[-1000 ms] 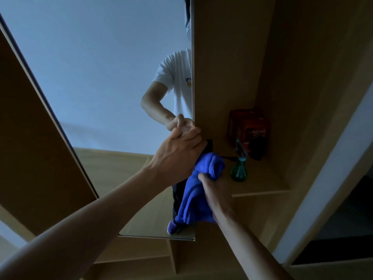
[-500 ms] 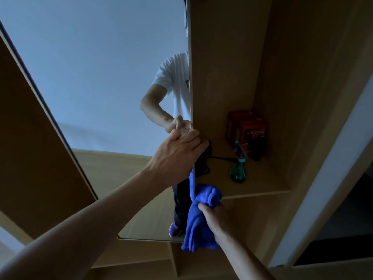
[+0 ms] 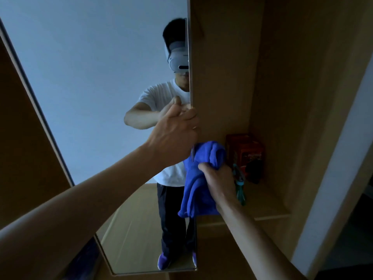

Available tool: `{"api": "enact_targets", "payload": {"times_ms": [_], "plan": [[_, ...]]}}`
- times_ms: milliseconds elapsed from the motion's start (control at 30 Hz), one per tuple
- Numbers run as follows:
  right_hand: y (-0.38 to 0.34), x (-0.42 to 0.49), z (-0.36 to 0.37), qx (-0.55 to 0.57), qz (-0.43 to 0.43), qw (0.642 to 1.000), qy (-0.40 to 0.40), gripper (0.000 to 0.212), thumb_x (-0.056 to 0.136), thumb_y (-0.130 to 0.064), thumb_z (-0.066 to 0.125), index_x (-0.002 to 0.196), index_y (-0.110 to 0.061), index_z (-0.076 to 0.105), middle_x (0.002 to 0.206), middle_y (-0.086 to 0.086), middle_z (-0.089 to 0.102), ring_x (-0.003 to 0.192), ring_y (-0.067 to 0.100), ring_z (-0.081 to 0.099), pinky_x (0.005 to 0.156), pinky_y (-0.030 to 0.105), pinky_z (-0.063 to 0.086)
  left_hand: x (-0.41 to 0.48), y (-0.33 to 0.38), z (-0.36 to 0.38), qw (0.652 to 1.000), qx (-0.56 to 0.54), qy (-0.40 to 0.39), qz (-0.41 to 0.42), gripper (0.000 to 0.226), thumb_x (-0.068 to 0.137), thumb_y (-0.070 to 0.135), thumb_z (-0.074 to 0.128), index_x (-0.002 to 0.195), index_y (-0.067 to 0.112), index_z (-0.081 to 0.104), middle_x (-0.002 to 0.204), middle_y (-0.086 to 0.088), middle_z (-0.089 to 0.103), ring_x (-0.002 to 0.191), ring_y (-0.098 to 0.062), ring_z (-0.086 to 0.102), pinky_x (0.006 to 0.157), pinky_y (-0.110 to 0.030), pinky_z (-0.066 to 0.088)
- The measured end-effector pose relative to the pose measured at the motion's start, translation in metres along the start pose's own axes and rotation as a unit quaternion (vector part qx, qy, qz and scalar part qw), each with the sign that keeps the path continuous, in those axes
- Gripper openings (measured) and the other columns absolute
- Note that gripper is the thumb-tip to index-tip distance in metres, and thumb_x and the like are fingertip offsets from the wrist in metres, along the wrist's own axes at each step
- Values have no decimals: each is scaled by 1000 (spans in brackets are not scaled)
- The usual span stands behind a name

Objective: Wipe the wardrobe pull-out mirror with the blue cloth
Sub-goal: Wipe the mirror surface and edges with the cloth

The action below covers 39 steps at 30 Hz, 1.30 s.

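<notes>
From my remote seat I see my left hand [image 3: 177, 130] curled round the right edge of the pull-out mirror [image 3: 90, 87], fingers wrapped over the rim. Just below it, my right hand [image 3: 219, 179] grips the bunched blue cloth [image 3: 193, 190], which sits at that same edge and hangs down across it. The mirror stands out from the wardrobe's wooden side panel [image 3: 222, 67] and reflects a person in a white T-shirt. On the shelf [image 3: 268, 211] behind the cloth are a red box [image 3: 245, 150] and a green spray bottle [image 3: 240, 191], partly hidden by my right wrist.
</notes>
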State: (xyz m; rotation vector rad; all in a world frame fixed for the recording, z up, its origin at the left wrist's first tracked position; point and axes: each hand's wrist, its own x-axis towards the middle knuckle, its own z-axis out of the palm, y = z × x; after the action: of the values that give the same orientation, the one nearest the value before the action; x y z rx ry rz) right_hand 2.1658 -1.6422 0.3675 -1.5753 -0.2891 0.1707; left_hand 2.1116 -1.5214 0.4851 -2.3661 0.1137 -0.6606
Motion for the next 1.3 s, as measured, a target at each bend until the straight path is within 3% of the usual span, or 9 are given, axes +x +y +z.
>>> {"api": "enact_targets", "payload": {"times_ms": [67, 267, 367, 533, 633, 1000, 1067, 1133, 1300], "plan": [[-26, 8, 0, 25, -41, 999, -1, 18, 76, -27, 64, 72, -9, 63, 62, 2, 59, 62, 21, 59, 60, 38, 44, 0, -2, 0, 1000, 7, 28, 13, 56, 89, 24, 13, 109, 19, 65, 120, 2, 59, 133, -22, 47, 99, -38, 16], [-21, 12, -1, -16, -81, 996, 18, 24, 87, -15, 62, 83, 9, 62, 77, 25, 66, 76, 40, 66, 64, 46, 50, 5, -3, -2, 997, -25, 65, 32, 32, 91, 15, 39, 99, 17, 69, 106, 2, 66, 117, -21, 59, 102, -37, 26], [12, 9, 3, -29, -15, 999, 21, 18, 86, -13, 64, 76, 2, 61, 71, 19, 65, 67, 34, 64, 62, 42, 48, 9, -4, 4, 998, -41, 47, 9, 23, 89, 14, 53, 103, 15, 70, 109, -4, 65, 106, -26, 57, 95, -42, 32], [63, 0, 3, -22, 104, 994, -8, 23, 85, -17, 66, 94, 4, 67, 92, 24, 71, 88, 39, 70, 70, 41, 51, 9, -6, 11, 998, -46, 36, -12, 21, 86, 16, 54, 99, 17, 70, 104, -5, 64, 100, -27, 54, 91, -46, 35], [61, 1, 3, -13, 116, 993, -14, 14, 81, -22, 66, 82, -8, 67, 74, 11, 66, 71, 27, 65, 63, 34, 46, 8, -7, 13, 997, -57, 53, -8, 25, 86, 16, 46, 97, 16, 70, 104, -5, 64, 100, -27, 53, 91, -46, 34], [-36, 20, -2, 76, -81, 994, -23, 20, 83, -21, 64, 79, -1, 60, 73, 11, 60, 69, 25, 57, 65, 39, 44, 7, -5, 11, 999, -40, 21, 0, 47, 95, 32, 32, 136, 23, 54, 138, 8, 50, 140, -12, 36, 103, -35, 15], [-16, 21, -1, 49, -67, 996, -26, 24, 84, -22, 64, 84, 2, 62, 80, 13, 65, 75, 27, 60, 71, 40, 49, 6, -4, 11, 998, -52, 32, -7, 40, 95, 28, 42, 129, 21, 61, 134, 4, 55, 135, -17, 42, 106, -36, 19], [15, 22, 1, 13, -32, 999, -20, 8, 86, -23, 67, 83, -16, 65, 85, 5, 70, 79, 18, 67, 75, 33, 54, 6, -1, 12, 997, -63, 46, -14, 32, 91, 19, 51, 118, 17, 68, 127, -3, 61, 124, -25, 50, 104, -43, 28], [71, 17, -2, -28, 103, 994, -27, 13, 83, -24, 70, 81, -11, 67, 76, 5, 67, 68, 17, 63, 62, 29, 49, 9, -4, 16, 997, -47, 55, -16, 35, 89, 18, 43, 111, 20, 70, 117, -1, 62, 111, -23, 52, 97, -41, 32]]}}
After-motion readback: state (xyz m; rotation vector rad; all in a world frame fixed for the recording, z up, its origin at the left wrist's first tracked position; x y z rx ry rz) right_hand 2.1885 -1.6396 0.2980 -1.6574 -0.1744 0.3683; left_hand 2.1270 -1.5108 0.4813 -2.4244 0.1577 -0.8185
